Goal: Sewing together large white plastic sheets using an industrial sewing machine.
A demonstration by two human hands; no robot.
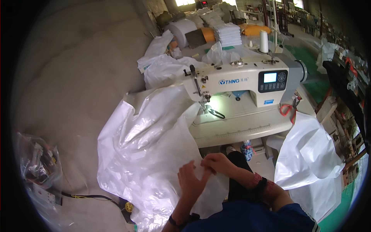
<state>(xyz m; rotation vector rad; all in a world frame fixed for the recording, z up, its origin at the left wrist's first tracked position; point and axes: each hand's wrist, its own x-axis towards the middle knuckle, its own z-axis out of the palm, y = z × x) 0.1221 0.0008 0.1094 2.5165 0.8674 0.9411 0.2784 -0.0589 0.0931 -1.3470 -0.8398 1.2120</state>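
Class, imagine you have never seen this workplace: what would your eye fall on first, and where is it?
Probably the pale sewing machine, right of centre in the upper half, with a bright light glowing beneath its left end. Next, the large, shiny white sheet hanging in folds to the machine's lower left. Then the left hand and right hand, close together at lower centre.

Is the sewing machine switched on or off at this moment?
On: the sewing machine has a glowing screen, and bright light falls on its bed beneath the arm's left end.
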